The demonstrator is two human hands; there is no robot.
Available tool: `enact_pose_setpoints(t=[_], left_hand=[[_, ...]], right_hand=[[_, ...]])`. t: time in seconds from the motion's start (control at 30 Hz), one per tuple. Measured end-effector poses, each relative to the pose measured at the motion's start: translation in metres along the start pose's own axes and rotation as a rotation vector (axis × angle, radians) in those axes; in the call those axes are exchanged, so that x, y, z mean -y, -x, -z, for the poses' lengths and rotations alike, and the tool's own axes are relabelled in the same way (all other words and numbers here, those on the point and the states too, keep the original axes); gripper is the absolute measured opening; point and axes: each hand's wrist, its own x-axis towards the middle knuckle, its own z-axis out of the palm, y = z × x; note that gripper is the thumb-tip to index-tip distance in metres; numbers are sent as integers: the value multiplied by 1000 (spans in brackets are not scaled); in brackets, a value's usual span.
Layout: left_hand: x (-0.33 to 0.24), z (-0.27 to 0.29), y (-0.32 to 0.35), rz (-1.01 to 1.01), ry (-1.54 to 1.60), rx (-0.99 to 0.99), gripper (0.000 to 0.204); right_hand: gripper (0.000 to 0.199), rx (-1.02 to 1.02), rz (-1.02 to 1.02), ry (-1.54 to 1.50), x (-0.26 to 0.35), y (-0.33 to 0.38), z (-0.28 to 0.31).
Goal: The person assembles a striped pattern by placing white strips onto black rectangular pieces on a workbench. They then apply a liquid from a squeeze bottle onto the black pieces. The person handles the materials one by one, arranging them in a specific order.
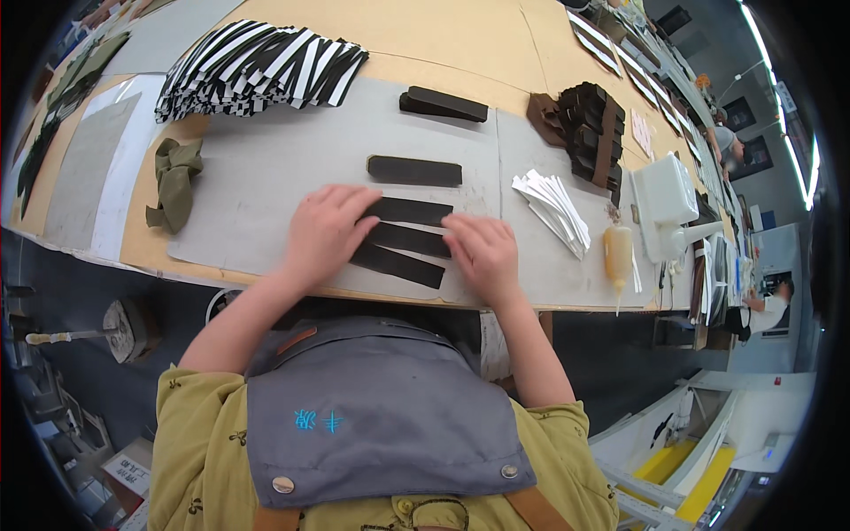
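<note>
Main risk as I see it: I'm pressing three dark strips [403,237] flat on the grey mat [266,168] with open palms only, nothing pinched, so any sideways push from either hand is likely sliding them out of line with each other. They're lying fanned, overlapping at my left end, and the lowest one is sitting close to the mat's near edge, so a slip toward me could be sending it off the table [460,53]. My left hand [326,232] is resting flat, fingers spread, covering the left ends of the strips; my right hand [482,252] is lying flat with fingers loosely curled over the right ends of the upper two. Neither hand is closing around anything. The strips are running between my two hands, bare in the middle, the lowest one poking out below my left palm. Just past my fingertips a fourth dark strip [414,170] is lying alone, and farther out a thicker dark block [443,103]. Just right of my right hand, a fan of white paper slips [553,208] and a glue bottle [618,252] lying on its side: an elbow swing there could be knocking it. Glue on the strips, I can't tell.
</note>
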Motion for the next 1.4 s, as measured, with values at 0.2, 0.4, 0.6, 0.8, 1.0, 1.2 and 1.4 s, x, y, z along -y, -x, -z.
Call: enact_pose_setpoints(t=[0.2, 0.4, 0.6, 0.8, 1.0, 1.2, 1.4], left_hand=[[17, 0, -38, 215, 95, 408, 32], [21, 1, -46, 174, 208, 428, 26], [20, -2, -46, 476, 532, 375, 23], [25, -4, -53, 342, 422, 342, 17], [28, -2, -59, 279, 331, 414, 19], [32, -11, -50, 141, 306, 295, 16], [33, -19, -47, 158, 303, 216, 13]], right_hand=[[37, 160, -371, -204, -11, -27, -8], [33, 238, -460, -309, -20, -35, -12], [26, 218, -473, -382, -22, -35, -16], [15, 148, -376, -404, -24, -40, -19], [17, 85, -379, -361, -30, -49, -20], [33, 141, -195, -62, -50, -76, -33], [37, 177, -215, 166, -67, -88, -40]])
